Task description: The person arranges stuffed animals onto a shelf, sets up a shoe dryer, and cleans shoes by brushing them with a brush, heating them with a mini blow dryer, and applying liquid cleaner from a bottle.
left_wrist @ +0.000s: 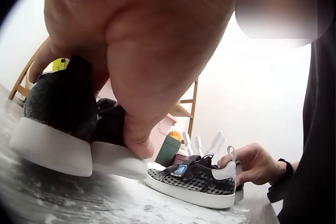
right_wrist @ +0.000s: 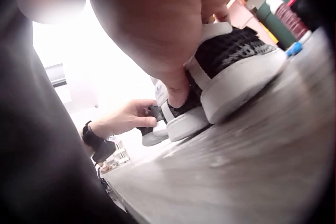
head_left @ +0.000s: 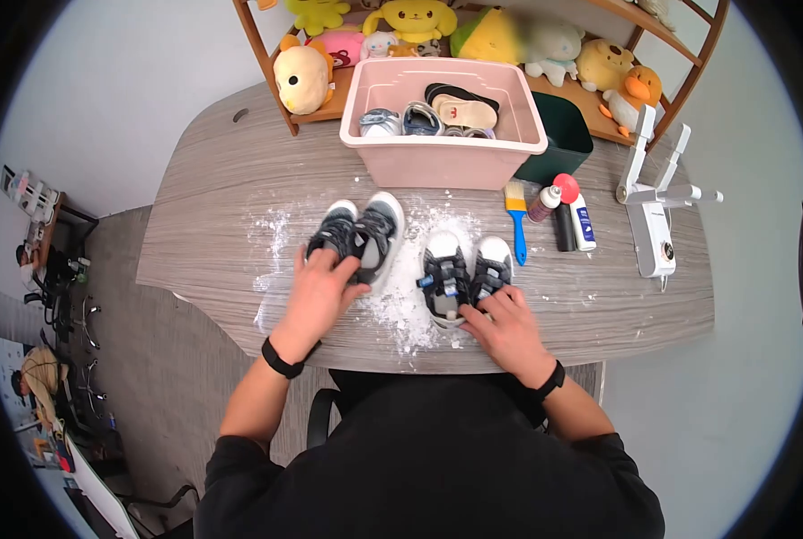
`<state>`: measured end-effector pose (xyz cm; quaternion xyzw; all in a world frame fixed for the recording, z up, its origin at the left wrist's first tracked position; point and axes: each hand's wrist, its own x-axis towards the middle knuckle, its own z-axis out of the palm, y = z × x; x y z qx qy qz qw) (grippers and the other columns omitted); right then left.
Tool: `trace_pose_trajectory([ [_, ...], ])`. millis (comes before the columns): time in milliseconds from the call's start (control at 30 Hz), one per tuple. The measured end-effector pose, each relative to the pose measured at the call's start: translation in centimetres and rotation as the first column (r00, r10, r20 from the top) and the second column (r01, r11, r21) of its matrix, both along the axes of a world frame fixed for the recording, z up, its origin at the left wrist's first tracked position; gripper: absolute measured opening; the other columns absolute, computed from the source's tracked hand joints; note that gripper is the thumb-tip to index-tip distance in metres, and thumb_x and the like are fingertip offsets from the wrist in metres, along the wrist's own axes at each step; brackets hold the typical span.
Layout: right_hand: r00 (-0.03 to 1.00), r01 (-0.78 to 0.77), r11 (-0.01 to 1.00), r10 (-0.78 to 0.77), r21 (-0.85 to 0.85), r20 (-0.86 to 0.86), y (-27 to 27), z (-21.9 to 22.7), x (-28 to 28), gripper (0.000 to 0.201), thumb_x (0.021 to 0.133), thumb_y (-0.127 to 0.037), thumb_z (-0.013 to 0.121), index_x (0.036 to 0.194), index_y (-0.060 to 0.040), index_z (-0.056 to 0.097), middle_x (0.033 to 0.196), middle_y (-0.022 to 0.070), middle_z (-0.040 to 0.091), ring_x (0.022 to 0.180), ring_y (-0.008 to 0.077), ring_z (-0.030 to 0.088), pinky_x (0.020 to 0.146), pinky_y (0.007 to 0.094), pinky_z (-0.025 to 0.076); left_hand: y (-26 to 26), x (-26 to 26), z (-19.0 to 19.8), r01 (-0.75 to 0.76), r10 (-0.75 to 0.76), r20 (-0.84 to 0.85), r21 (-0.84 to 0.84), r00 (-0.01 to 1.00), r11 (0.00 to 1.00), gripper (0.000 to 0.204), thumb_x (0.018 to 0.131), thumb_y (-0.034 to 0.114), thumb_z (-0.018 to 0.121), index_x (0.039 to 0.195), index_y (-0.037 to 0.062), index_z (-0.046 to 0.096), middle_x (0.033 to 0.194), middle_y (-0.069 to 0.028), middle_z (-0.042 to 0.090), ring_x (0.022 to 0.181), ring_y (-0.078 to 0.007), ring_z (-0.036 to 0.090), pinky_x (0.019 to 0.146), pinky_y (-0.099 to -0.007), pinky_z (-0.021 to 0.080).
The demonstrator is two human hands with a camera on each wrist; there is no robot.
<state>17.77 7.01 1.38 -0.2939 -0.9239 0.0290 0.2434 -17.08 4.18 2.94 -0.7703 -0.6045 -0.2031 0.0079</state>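
Note:
Two pairs of small dark sneakers with white soles stand on the table, toes pointing away from me. My left hand point(head_left: 319, 295) holds the left pair at the heels, its thumb against the side of the right-hand sneaker point(head_left: 379, 235) and its fingers over the left-hand sneaker point(head_left: 335, 229). My right hand point(head_left: 509, 334) grips the heels of the other pair, a sneaker with blue-tagged straps point(head_left: 444, 267) and its mate point(head_left: 492, 263). In the right wrist view, the thumb presses on one sneaker's heel point(right_wrist: 184, 124) while the fingers reach over the other sneaker point(right_wrist: 241, 79).
White powder point(head_left: 401, 314) is scattered over the wooden table point(head_left: 212, 198). Behind stands a pink bin point(head_left: 437, 166) holding shoes, beside a dark green bin point(head_left: 563, 135). A blue-handled brush point(head_left: 517, 225), several bottles point(head_left: 585, 225) and a white device with arms point(head_left: 648, 234) stand right. Plush toys fill a shelf point(head_left: 329, 110).

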Motion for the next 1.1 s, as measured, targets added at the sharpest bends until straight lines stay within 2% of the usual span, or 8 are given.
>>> trace_pose_trajectory([
  [467,1.0,0.012,0.999,-0.013,0.032,0.029,6.9,0.2,-3.5,0.011,0.088,-0.007,0.065,0.099,-0.0074,0.067,0.087,0.0103,0.062,0.091,0.0298,0.064,0.091,0.0431,0.049,2.4,0.2,-0.4,-0.135,0.131,-0.098,-0.034,0.987,0.99,0.038,0.079,0.029,0.091,0.108,0.0109,0.076,0.095,-0.0097,0.067,0.104,-0.0334,0.066,0.12,-0.0629,0.037],
  [633,0.999,0.037,0.999,-0.037,-0.011,0.007,6.9,0.6,-3.3,0.017,0.091,-0.015,0.074,0.105,-0.0081,0.069,0.092,0.01,0.066,0.094,0.0301,0.065,0.091,0.0428,0.049,2.1,0.1,-0.2,-0.166,0.164,-0.12,-0.013,0.979,0.986,0.036,0.079,0.029,0.091,0.106,0.0101,0.076,0.093,-0.0095,0.067,0.102,-0.0333,0.066,0.12,-0.0628,0.036],
  [700,0.969,0.056,0.995,-0.073,-0.08,-0.236,6.3,1.2,-2.3,0.033,0.091,-0.018,0.081,0.121,-0.0084,0.072,0.103,0.0094,0.07,0.1,0.0312,0.068,0.09,0.0454,0.052,1.5,0.6,-0.1,-0.187,0.175,-0.131,-0.088,0.976,0.978,0.046,0.078,0.029,0.092,0.116,0.0099,0.074,0.106,-0.0127,0.068,0.111,-0.0346,0.065,0.12,-0.063,0.036],
  [767,0.957,0.11,0.991,-0.128,-0.082,-0.259,6.5,1.3,0.0,0.036,0.091,-0.016,0.081,0.124,-0.0083,0.072,0.107,0.0103,0.072,0.1,0.0339,0.07,0.089,0.0471,0.054,0.5,1.8,0.4,-0.24,0.257,-0.224,0.098,0.94,0.966,0.062,0.076,0.029,0.093,0.129,0.0086,0.07,0.126,-0.0172,0.065,0.124,-0.0361,0.06,0.12,-0.063,0.036],
  [833,0.912,0.324,0.94,-0.341,-0.112,-0.227,6.8,1.3,2.1,0.03,0.091,-0.016,0.081,0.118,-0.0079,0.072,0.103,0.0108,0.07,0.096,0.0346,0.069,0.085,0.0477,0.055,-0.2,3.2,1.9,-0.224,0.247,-0.251,0.116,0.936,0.968,0.071,0.075,0.027,0.094,0.136,0.0058,0.065,0.139,-0.0201,0.059,0.133,-0.0381,0.055,0.117,-0.0616,0.039],
  [900,0.895,0.407,0.903,-0.424,-0.135,-0.135,7.6,0.2,3.8,0.031,0.091,-0.018,0.081,0.118,-0.0065,0.071,0.104,0.0127,0.069,0.097,0.0358,0.07,0.083,0.0481,0.056,-0.6,5.7,3.6,-0.096,0.112,-0.076,0.185,0.991,0.978,0.065,0.076,0.023,0.092,0.132,0.0031,0.066,0.136,-0.019,0.061,0.129,-0.0383,0.058,0.112,-0.0588,0.041],
  [1000,0.858,0.512,0.845,-0.512,-0.156,0.042,8.4,-1.1,3.9,0.033,0.091,-0.02,0.082,0.116,-0.0037,0.069,0.105,0.0171,0.068,0.097,0.0374,0.071,0.08,0.0477,0.059,0.1,9.5,3.7,0.156,-0.157,0.017,0.051,0.987,0.986,0.059,0.078,0.019,0.092,0.13,0.004,0.068,0.138,-0.0175,0.062,0.125,-0.0377,0.061,0.105,-0.0489,0.049],
  [1100,0.835,0.542,0.834,-0.521,-0.105,0.175,8.9,-1.9,3.2,0.037,0.091,-0.021,0.083,0.116,-0.0007,0.065,0.106,0.0237,0.067,0.097,0.0395,0.072,0.078,0.0469,0.062,2.3,12.4,2.2,0.213,-0.213,-0.001,0.036,0.977,0.976,0.061,0.083,0.021,0.089,0.137,0.0072,0.065,0.139,-0.0176,0.06,0.123,-0.0378,0.062,0.1,-0.0497,0.052],
])
